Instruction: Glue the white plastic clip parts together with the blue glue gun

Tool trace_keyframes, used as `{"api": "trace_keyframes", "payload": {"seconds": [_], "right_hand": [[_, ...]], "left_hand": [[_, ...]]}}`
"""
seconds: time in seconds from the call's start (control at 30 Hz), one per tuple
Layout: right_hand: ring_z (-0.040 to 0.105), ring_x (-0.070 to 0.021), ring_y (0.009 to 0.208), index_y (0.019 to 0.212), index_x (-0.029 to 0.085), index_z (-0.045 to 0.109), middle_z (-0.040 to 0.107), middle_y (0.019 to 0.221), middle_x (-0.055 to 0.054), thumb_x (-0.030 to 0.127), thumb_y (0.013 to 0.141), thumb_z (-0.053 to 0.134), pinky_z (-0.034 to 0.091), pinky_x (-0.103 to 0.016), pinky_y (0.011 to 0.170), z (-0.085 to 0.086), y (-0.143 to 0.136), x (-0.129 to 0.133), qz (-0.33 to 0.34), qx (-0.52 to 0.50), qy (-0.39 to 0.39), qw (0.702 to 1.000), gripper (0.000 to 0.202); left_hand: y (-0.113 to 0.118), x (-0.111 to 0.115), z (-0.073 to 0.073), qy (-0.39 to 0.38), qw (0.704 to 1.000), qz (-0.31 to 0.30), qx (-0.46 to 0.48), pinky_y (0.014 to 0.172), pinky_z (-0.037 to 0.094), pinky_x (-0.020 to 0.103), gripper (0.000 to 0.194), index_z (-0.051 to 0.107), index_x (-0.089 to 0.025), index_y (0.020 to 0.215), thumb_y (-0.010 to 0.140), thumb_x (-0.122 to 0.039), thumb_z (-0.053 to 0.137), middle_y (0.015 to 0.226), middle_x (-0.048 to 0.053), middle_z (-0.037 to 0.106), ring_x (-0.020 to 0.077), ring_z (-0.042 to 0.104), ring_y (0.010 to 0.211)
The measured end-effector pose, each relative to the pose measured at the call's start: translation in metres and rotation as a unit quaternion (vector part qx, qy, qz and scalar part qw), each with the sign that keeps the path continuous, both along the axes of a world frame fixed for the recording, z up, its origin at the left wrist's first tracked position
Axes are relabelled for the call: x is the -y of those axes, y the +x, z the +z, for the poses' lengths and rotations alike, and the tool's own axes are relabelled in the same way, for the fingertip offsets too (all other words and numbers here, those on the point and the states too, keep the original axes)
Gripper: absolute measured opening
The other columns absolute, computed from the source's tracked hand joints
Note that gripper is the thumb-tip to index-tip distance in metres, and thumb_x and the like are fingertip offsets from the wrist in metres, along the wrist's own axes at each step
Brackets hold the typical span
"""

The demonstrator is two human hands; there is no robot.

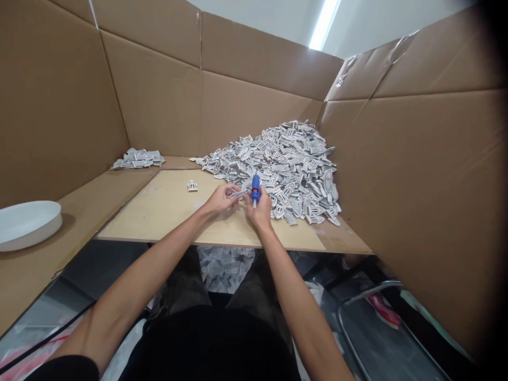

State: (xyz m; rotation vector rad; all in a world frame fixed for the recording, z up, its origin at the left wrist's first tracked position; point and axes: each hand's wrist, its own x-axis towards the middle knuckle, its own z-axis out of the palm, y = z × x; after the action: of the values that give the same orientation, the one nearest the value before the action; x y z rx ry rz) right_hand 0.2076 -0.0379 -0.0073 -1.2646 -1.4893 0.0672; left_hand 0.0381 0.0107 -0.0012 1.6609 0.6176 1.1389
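Hundreds of arched white pieces [291,159] heaped against cardboard walls [254,100]. Smaller pile [138,158] at far left. Right hand [260,209]: fingers closed around blue tool [256,188]. Left hand [223,199]: fingertips pinching one piece [237,194] beside the tool. Single piece [192,186] lies alone on board [151,211].

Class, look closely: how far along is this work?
Perhaps done: the small heap at far left. In hand: one pale piece in the left hand, a blue tool in the right hand. Seemingly left: the far larger pile. The lone piece on the board could be either.
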Motion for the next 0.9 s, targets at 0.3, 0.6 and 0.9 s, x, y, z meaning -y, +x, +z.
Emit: {"api": "trace_keyframes", "payload": {"seconds": [0.3,0.6,0.9], "right_hand": [[0.049,-0.0175,0.067,0.076,0.025,0.054,0.057,0.068,0.002,0.069,0.095,0.062,0.043,-0.029,0.069,0.011,-0.002,0.018,0.025,-0.059,0.004,0.998,0.048],[0.066,-0.0211,0.062,0.072,0.022,0.070,0.071,0.066,-0.006,0.075,0.090,0.065,0.052,-0.033,0.067,0.006,-0.003,0.016,0.099,-0.092,-0.079,0.988,0.056],[0.066,-0.0187,0.056,0.075,0.020,0.073,0.072,0.065,-0.004,0.073,0.088,0.068,0.052,-0.030,0.062,0.003,-0.003,0.014,0.118,-0.091,-0.099,0.984,0.055]], "left_hand": [[-0.008,-0.018,0.008,-0.092,0.982,0.153,0.067,0.044,0.035,0.019,0.036,0.066,-0.016,0.076,0.066,-0.035,0.095,0.059,-0.002,0.059,0.0082,0.047,0.049],[-0.001,-0.006,0.014,-0.163,0.979,0.086,0.088,0.061,0.057,0.027,0.031,0.058,-0.017,0.098,0.080,-0.017,0.084,0.077,0.002,0.073,0.0153,0.069,0.062],[-0.006,-0.014,0.008,-0.100,0.992,0.048,0.054,0.057,0.047,0.027,0.032,0.064,-0.015,0.092,0.068,-0.010,0.084,0.070,0.001,0.069,0.0123,0.060,0.054]]}}
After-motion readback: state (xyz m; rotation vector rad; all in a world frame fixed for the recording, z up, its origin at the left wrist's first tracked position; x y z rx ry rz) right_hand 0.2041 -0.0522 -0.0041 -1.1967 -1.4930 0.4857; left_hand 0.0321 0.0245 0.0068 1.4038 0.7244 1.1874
